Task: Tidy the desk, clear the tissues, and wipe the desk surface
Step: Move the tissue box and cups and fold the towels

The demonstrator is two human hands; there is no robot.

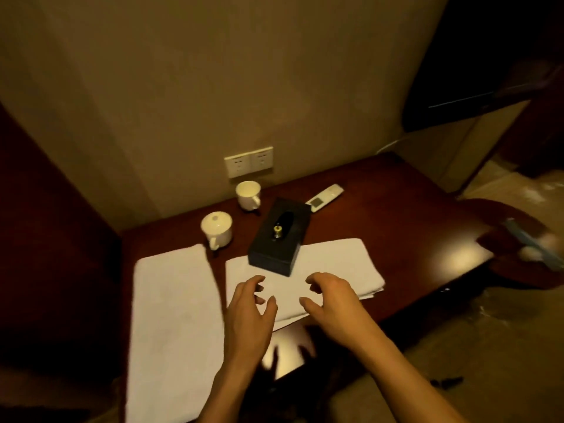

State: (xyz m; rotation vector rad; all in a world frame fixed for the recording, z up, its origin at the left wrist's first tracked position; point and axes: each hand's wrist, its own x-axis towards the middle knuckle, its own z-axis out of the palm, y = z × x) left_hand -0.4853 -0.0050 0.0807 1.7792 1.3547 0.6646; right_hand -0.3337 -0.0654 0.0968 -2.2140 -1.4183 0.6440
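A black tissue box (279, 236) sits on the dark red desk (396, 227), its near end resting on a folded white towel (335, 264). A small dark object with a yellow tip (281, 228) lies in the box's top slot. A second white towel (174, 325) lies lengthwise at the desk's left. My left hand (250, 312) and my right hand (329, 297) hover over the near towel just short of the box, fingers curled and apart, holding nothing.
Two white cups stand behind the box: one open (248, 195), one lidded (217, 228). A white remote (324, 197) lies near the wall, under a double socket (248, 161). A round side table (525, 254) with blurred items stands at right.
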